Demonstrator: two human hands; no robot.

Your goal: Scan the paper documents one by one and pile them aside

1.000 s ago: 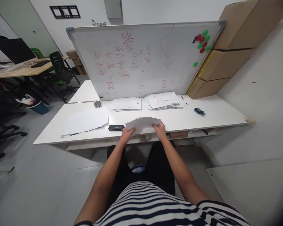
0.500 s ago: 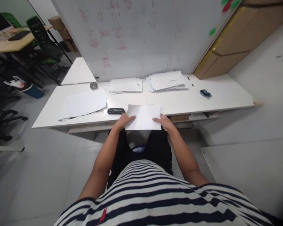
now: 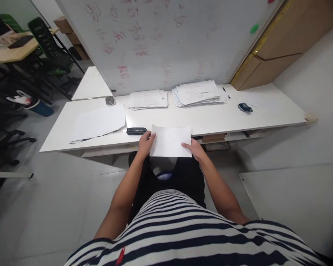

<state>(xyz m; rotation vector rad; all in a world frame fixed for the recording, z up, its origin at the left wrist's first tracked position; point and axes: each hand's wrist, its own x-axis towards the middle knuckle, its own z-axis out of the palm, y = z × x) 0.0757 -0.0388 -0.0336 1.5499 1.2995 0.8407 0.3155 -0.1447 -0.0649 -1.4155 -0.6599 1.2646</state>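
A white sheet of paper is held over my lap at the front edge of the white table, its face blank toward me. My left hand pinches its left edge, thumb near the upper left corner. On the opposite edge my right hand grips it, thumb on top and fingers underneath, hidden. Whether it is one sheet or several I cannot tell. Just left of the paper lies a black stapler on the table, close to my left hand.
On the white table lie a large paper stack, a smaller stack, a messy pile and a dark blue tape dispenser. A whiteboard stands behind, with cardboard boxes at right.
My left hand has shifted its hold up the paper's left edge, its thumb now nearer the corner. The paper has moved slightly down and right in view.
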